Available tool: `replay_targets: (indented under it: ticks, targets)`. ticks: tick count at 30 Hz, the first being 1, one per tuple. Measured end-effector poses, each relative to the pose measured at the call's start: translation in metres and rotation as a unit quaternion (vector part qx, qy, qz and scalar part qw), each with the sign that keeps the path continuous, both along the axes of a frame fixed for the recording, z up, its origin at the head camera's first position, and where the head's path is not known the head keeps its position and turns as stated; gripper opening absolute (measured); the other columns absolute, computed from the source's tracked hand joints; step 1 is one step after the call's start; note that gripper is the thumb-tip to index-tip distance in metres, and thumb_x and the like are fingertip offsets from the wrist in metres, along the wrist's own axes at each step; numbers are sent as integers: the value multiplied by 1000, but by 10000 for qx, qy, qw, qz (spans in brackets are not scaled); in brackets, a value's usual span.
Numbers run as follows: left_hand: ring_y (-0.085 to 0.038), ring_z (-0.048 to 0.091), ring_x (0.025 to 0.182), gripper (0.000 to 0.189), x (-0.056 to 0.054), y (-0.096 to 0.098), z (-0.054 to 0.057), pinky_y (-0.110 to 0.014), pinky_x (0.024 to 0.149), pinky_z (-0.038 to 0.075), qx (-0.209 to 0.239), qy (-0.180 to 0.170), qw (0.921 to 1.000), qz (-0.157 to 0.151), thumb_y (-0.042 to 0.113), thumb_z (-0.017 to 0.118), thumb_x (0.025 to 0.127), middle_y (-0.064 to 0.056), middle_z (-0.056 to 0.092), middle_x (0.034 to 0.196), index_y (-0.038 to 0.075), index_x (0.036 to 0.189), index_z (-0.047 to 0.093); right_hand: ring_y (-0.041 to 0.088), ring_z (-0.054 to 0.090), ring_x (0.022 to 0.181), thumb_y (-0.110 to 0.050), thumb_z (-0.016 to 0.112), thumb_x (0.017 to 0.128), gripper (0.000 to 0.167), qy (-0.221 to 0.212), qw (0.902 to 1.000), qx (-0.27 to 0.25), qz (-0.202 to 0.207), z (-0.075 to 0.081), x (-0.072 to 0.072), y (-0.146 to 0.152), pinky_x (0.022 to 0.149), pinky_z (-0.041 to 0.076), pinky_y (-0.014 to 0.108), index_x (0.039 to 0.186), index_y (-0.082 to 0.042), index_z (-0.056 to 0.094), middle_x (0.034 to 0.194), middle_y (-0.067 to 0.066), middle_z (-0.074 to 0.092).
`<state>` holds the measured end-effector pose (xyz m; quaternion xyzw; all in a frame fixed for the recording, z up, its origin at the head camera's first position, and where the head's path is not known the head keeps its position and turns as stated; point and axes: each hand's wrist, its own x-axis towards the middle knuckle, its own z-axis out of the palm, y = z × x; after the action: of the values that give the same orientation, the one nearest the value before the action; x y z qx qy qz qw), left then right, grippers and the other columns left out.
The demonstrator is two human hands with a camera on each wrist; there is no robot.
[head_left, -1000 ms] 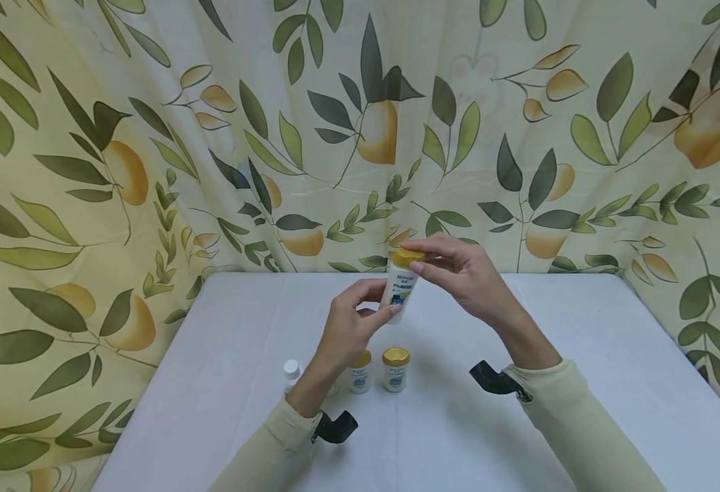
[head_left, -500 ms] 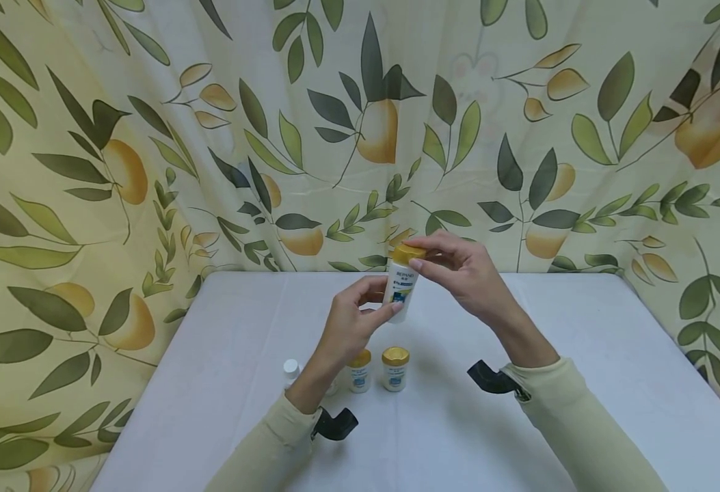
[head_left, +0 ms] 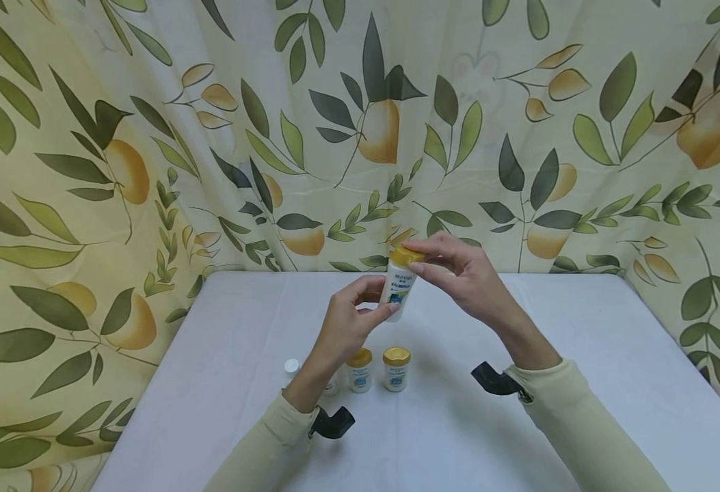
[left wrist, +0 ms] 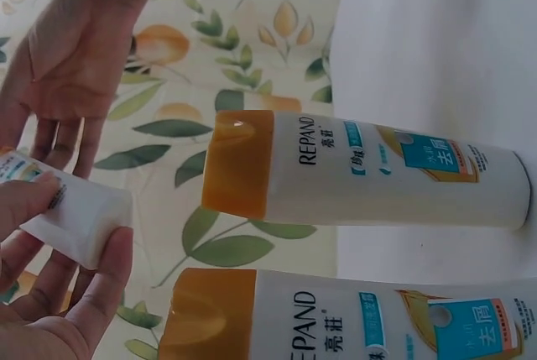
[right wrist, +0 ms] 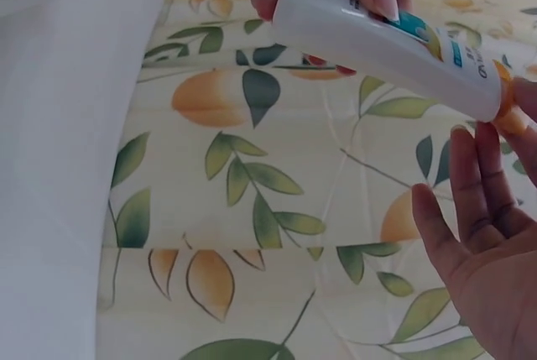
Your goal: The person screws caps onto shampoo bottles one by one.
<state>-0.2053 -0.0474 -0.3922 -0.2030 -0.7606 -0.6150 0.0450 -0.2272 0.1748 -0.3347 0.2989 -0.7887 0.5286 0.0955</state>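
Note:
A white shampoo bottle (head_left: 398, 285) with a gold cap (head_left: 406, 257) is held up above the table, tilted, its cap end toward the upper right. My left hand (head_left: 349, 320) grips its body between thumb and fingers. At the top, the thumb and fingers of my right hand (head_left: 460, 277) pinch the cap. In the right wrist view, the orange-gold cap (right wrist: 508, 108) sits on the bottle's end. Two more gold-capped shampoo bottles stand upright below my hands, one on the left (head_left: 360, 372) and one on the right (head_left: 396, 370).
A bottle with a white cap (head_left: 292, 367) stands at the left, partly behind my left forearm, with another bottle (head_left: 331, 386) mostly hidden beside it. White cloth covers the table (head_left: 520, 424). A leaf-and-fruit patterned curtain (head_left: 335, 137) hangs behind the far edge.
The held bottle tips and shifts very slightly, with both hands staying almost in place on it. The standing bottles have not moved.

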Motion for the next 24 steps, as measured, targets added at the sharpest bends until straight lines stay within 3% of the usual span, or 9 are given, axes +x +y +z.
replay_targets:
  ticks: [6, 11, 24]
  targets:
    - [-21, 65, 110, 41, 1, -1, -2, -31, 89, 60, -34, -96, 9999, 33, 17, 77, 91, -2, 67, 125, 16, 131, 65, 19, 56, 110, -4, 64, 99, 36, 67, 9997, 49, 221, -3, -3, 4, 101, 51, 24, 134, -11, 66, 111, 4, 58]
    - [-21, 65, 110, 42, 1, -1, -3, -32, 91, 59, -2, -194, 9998, 6, 17, 77, 91, -1, 67, 125, 16, 131, 65, 19, 58, 112, -3, 66, 98, 35, 27, 9994, -4, 341, -4, -7, 7, 106, 51, 30, 132, -8, 67, 114, 5, 60]
    - [-20, 64, 112, 42, 1, 2, -5, -32, 92, 59, -4, -293, 9995, -119, 19, 77, 92, -2, 67, 124, 18, 132, 64, 16, 67, 115, -4, 70, 94, 36, -587, 9957, -491, 527, -6, -12, 6, 96, 56, 27, 129, -1, 63, 130, 6, 66]
